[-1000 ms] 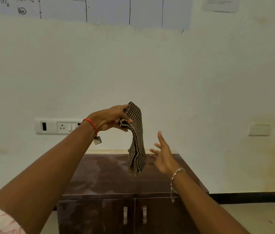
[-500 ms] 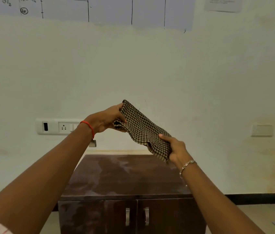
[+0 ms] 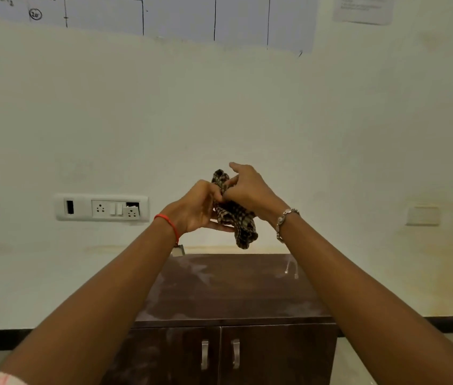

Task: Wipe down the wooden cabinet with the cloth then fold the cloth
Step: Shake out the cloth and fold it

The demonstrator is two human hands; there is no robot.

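A brown-and-cream checked cloth (image 3: 237, 220) is bunched up in the air between both hands, above the back edge of the dark wooden cabinet (image 3: 228, 293). My left hand (image 3: 197, 209), with a red thread on the wrist, cups the cloth from the left and below. My right hand (image 3: 250, 190), with a silver bracelet, pinches the cloth's top from the right. One end of the cloth hangs down below the hands. The cabinet top shows pale smears; its two doors with metal handles (image 3: 219, 354) are closed.
A white wall stands directly behind the cabinet. A switch and socket panel (image 3: 101, 208) is on the wall at the left, and a small white plate (image 3: 422, 215) at the right. Paper charts hang along the top. A dark skirting runs along the floor.
My right hand rose from beside the hanging cloth, took its lower end and carried it up to my left hand. The cloth went from hanging long to bunched between both hands.
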